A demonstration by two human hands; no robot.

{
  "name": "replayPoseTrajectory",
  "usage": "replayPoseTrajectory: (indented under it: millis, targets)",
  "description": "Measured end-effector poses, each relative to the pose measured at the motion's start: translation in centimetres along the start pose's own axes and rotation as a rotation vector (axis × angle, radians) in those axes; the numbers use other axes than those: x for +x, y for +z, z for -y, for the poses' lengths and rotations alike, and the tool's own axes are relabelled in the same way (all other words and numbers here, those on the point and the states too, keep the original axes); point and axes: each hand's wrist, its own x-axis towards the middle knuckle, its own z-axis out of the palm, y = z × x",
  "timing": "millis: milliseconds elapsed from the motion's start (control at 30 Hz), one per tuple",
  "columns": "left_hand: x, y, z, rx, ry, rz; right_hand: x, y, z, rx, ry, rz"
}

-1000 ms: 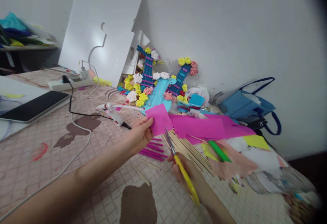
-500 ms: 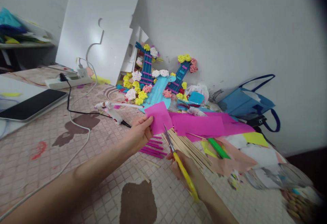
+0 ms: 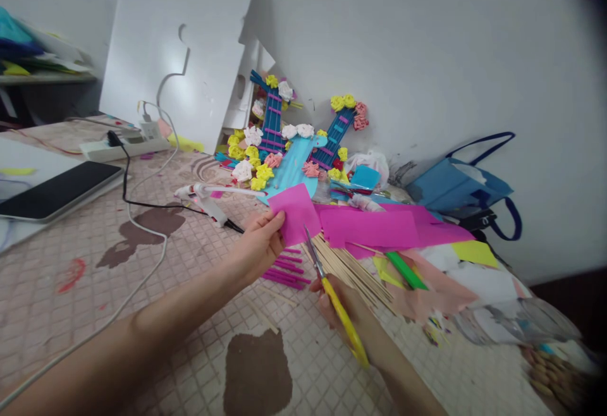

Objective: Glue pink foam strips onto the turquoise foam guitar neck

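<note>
Between thumb and fingers, my left hand (image 3: pixel 263 237) pinches a small square of magenta paper (image 3: pixel 294 210) by its left edge, held above the table. My right hand (image 3: pixel 342 299) is wrapped round yellow-handled scissors (image 3: pixel 342 316), their blades pointing up and away from me. The blade tips lie at the lower right part of the paper; whether they are cutting into it I cannot tell. Under the paper and scissors lie several magenta sticks (image 3: pixel 286 270) and a bunch of plain bamboo sticks (image 3: pixel 353 269). Larger magenta paper sheets (image 3: pixel 374 229) spread to the right.
A glue gun (image 3: pixel 205 203) with a black cord lies left of my hand, near a tablet-like black device (image 3: pixel 59 189) and a power strip (image 3: pixel 126 148). Stick crafts with paper flowers (image 3: pixel 272 119) lean at the back. A blue bag (image 3: pixel 459 185) stands right; a white cable crosses the left side.
The view has shifted very slightly. Both hands, the paper and the scissors keep nearly the same positions, with the blade tips still at the paper.
</note>
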Motion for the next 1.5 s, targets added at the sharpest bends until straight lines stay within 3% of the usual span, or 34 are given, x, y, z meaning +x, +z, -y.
replayPoseTrajectory:
  millis: [333, 967, 1333, 1500]
  targets:
    - [0.0, 0.1, 0.2, 0.009, 0.012, 0.000, 0.2, 0.2, -1.0, -0.003, -0.001, -0.037]
    - [0.1, -0.3, 0.4, 0.031, 0.025, -0.018, 0.4, 0.4, -0.4, -0.002, 0.078, -0.040]
    - [-0.1, 0.1, 0.1, -0.008, 0.018, -0.021, 0.5, 0.5, -2.0, -0.087, 0.148, -0.070]
    - [-0.2, 0.0, 0.0, -0.001, 0.020, 0.010, 0.6, 0.5, -1.7, -0.064, 0.101, -0.055]
